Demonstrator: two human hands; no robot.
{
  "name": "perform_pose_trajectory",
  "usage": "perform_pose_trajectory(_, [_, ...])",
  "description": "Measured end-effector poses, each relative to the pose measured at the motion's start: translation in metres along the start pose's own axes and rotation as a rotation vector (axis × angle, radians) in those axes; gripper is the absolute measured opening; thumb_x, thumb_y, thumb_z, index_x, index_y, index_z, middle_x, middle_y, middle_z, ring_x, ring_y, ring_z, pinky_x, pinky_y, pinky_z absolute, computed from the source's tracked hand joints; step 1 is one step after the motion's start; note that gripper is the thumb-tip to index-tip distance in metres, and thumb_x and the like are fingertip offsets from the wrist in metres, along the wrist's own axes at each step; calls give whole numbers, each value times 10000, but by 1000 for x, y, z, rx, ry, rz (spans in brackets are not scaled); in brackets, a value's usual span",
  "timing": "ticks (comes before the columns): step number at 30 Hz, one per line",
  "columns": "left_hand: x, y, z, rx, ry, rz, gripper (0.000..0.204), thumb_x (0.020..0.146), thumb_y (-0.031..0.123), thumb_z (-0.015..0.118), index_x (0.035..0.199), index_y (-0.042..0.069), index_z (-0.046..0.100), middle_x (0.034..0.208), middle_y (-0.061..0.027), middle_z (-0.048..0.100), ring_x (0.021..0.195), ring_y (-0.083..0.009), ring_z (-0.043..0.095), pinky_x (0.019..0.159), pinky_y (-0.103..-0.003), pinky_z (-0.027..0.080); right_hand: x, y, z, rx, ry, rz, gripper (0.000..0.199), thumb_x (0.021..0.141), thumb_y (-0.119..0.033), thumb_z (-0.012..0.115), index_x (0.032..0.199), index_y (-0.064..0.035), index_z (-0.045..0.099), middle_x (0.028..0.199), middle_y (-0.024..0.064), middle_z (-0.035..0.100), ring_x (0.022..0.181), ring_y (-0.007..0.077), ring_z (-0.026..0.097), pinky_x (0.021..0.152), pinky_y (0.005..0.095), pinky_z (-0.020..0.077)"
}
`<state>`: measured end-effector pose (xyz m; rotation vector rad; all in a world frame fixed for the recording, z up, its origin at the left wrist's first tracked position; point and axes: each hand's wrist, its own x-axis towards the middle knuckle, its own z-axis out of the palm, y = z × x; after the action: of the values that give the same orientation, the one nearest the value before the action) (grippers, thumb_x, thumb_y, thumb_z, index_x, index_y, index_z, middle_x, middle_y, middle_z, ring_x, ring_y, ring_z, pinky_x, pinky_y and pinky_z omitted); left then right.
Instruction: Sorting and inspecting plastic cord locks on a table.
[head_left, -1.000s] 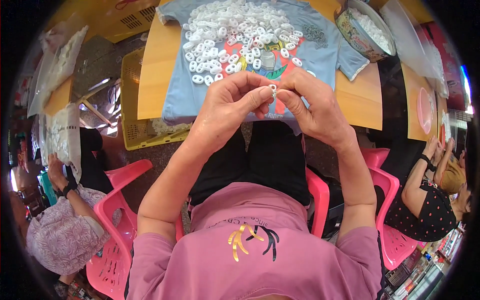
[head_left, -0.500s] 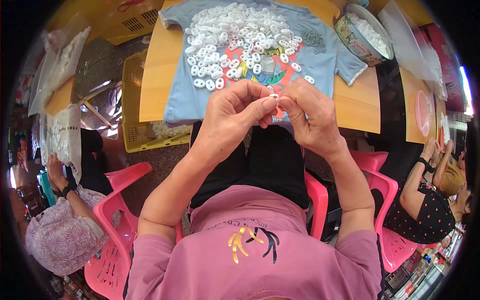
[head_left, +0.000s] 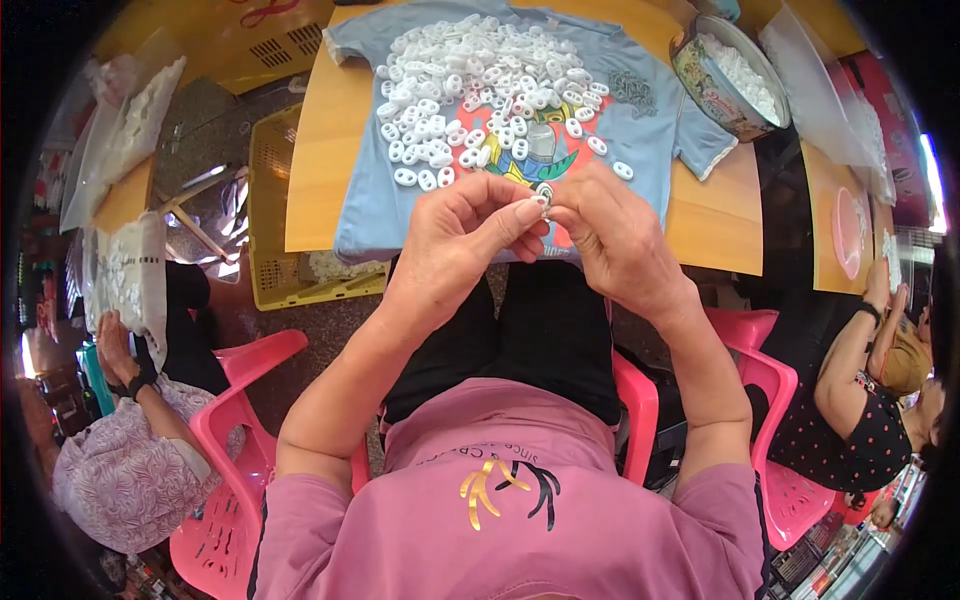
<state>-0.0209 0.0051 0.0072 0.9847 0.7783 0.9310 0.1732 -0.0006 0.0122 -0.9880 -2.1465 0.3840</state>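
Observation:
In front of my chest, my left hand pinches a small white two-holed plastic piece between thumb and fingertips. My right hand is closed right beside it, thumb against forefinger; what it grips, if anything, is hidden by the fingers. Beyond my hands, a heap of similar white two-holed pieces lies on a blue T-shirt spread over the table. Small grey, metal-looking bits are gathered on the shirt right of the heap.
A round tin of white pieces stands at the table's far right. Below its left edge sits a yellow crate. Pink chairs flank me. People work on both sides, one in a patterned head covering, another in dotted black.
My hands stay together, with slight finger shifts around the white piece. The table appears slightly lower in view. At the right, a person's arm has shifted.

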Motion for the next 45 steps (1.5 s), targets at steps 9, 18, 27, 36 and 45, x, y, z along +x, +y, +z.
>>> perform_pose_trajectory(9, [-5, -11, -2, 399, 33, 311, 94, 892, 37, 660, 926, -18, 592, 789, -47, 590, 724, -89, 572, 653, -255, 476, -1, -3, 7, 70, 46, -39, 85, 903, -16, 604, 880, 31, 537, 788, 143, 561, 691, 308, 565, 598, 374, 462])
perform_pose_trajectory(18, [-6, -11, 5, 279, 82, 246, 81, 890, 28, 665, 877, -18, 599, 785, -23, 596, 722, -70, 564, 652, -232, 465, 2, -6, 12, 115, 46, 90, 61, 894, -11, 601, 880, 14, 548, 783, 140, 548, 680, 314, 550, 598, 367, 449])
perform_pose_trajectory(27, [-8, -8, -26, 231, 127, 124, 99, 922, 92, 647, 928, -6, 631, 794, -17, 633, 764, -55, 590, 662, -211, 476, 18, 10, 7, 227, -88, 169, 69, 903, -54, 616, 900, 15, 619, 819, 126, 592, 727, 287, 592, 646, 336, 468])
perform_pose_trajectory(36, [-12, -8, -38, 30, 157, 79, 169, 920, 149, 666, 970, -8, 624, 804, -40, 640, 729, -85, 596, 675, -235, 490, 40, 54, 8, -261, -179, -69, 136, 804, -46, 678, 938, -68, 674, 919, 71, 629, 816, 272, 638, 681, 351, 506])
perform_pose_trajectory(45, [-13, -7, -40, 30, 166, 71, 192, 917, 165, 671, 975, -12, 624, 809, -44, 639, 725, -91, 598, 671, -239, 493, 47, 48, 4, -306, -259, -98, 114, 790, -101, 698, 871, -50, 636, 880, 64, 614, 782, 278, 629, 641, 372, 494])
